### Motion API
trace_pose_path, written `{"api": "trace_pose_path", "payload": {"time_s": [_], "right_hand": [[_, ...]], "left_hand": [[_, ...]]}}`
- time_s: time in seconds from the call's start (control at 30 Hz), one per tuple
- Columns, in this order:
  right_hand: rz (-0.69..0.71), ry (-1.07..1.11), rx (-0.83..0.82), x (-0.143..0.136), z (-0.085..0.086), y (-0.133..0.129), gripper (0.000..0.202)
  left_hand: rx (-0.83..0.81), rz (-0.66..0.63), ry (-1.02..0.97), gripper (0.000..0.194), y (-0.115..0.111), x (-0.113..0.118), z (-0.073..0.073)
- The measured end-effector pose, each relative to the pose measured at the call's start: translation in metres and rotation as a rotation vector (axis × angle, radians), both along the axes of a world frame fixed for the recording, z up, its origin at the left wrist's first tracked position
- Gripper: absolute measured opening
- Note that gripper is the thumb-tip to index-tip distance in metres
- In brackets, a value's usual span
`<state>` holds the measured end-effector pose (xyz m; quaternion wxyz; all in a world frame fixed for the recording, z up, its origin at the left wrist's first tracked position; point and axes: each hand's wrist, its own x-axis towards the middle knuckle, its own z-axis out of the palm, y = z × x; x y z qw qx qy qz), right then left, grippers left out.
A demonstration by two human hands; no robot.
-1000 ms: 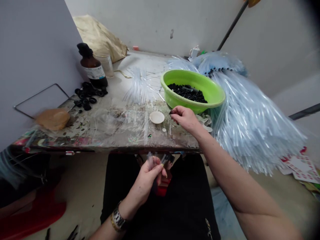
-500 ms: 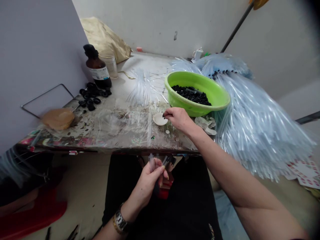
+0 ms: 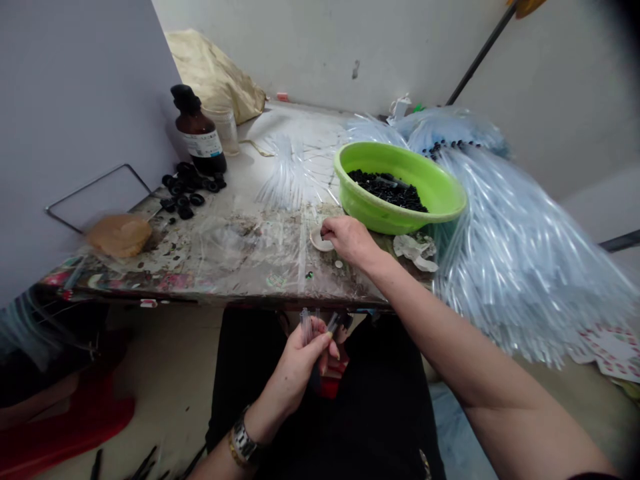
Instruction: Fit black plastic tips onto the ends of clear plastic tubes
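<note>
Below the table's front edge, my left hand (image 3: 299, 360) is closed around several clear plastic tubes (image 3: 305, 325), whose ends stick up past the fingers. My right hand (image 3: 351, 239) reaches over the table, its fingertips pinched together at a small shallow white dish (image 3: 317, 240). A small black piece shows only faintly at those fingertips, mostly hidden. Just behind that hand stands a green basin (image 3: 373, 209) holding many small black parts (image 3: 387, 191). A round white bit (image 3: 339, 264) lies by the dish.
Long clear tubes (image 3: 520, 267) heap over the table's right side. More tubes (image 3: 287, 177) lie at the middle back. On the left are a brown bottle (image 3: 200, 137), a plastic cup (image 3: 226, 127), black rings (image 3: 185, 187) and a tan lump (image 3: 119, 235). Crumpled film (image 3: 416, 251) lies below the basin.
My right hand has moved slightly down and left, bringing the small black piece from the dish's edge to over the dish. My left hand keeps its hold on the tubes. The view has shifted slightly.
</note>
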<state>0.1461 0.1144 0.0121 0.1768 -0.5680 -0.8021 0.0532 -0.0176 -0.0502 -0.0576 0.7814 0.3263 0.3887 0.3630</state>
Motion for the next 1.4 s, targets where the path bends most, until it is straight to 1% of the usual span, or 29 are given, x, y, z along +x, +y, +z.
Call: {"api": "trace_pose_path", "payload": {"time_s": [0.2,0.33,0.43,0.53,0.63,0.7,0.8,0.87,0.97,1.1,1.17,1.27,1.4], "right_hand": [[0.0,-0.098,0.018,-0.005,-0.007,0.006,0.02],[-0.057,-0.189,0.022,-0.007,-0.002,0.005,0.022],[-0.092,-0.187,-0.017,-0.007,0.003,0.003,0.022],[-0.072,-0.146,-0.049,-0.009,0.004,0.002,0.018],[-0.063,-0.086,-0.044,-0.009,0.004,0.003,0.014],[-0.081,0.035,-0.009,-0.006,0.005,0.004,0.011],[-0.101,0.292,0.053,0.002,0.01,-0.001,0.008],[-0.1,0.434,0.055,0.007,0.016,-0.011,0.006],[-0.103,0.591,-0.001,0.013,0.024,-0.036,0.005],[-0.097,0.672,-0.122,0.017,0.031,-0.081,0.007],[-0.099,0.685,-0.178,0.018,0.031,-0.104,0.008],[-0.089,0.697,-0.248,0.02,0.025,-0.132,0.01],[-0.121,0.706,-0.295,0.024,0.015,-0.154,0.011]], "left_hand": [[-0.005,-0.005,-0.007,0.023,0.0,0.0,-0.002],[-0.018,-0.014,-0.007,0.022,-0.001,0.0,-0.002],[-0.004,-0.008,0.007,0.021,-0.002,0.0,-0.001],[0.029,-0.006,0.028,0.02,-0.002,0.001,-0.001],[0.045,-0.008,0.029,0.019,-0.001,0.002,0.0],[0.058,-0.007,0.041,0.019,-0.002,0.002,0.001],[0.078,0.005,0.072,0.019,-0.002,0.001,0.005],[0.093,0.014,0.08,0.018,-0.003,0.0,0.007],[0.111,0.016,0.075,0.017,-0.004,0.0,0.011],[0.133,0.007,0.078,0.017,-0.004,0.001,0.016],[0.145,0.003,0.081,0.016,-0.005,0.002,0.017],[0.158,-0.011,0.071,0.016,-0.006,0.003,0.018],[0.174,-0.046,0.063,0.015,-0.009,0.006,0.019]]}}
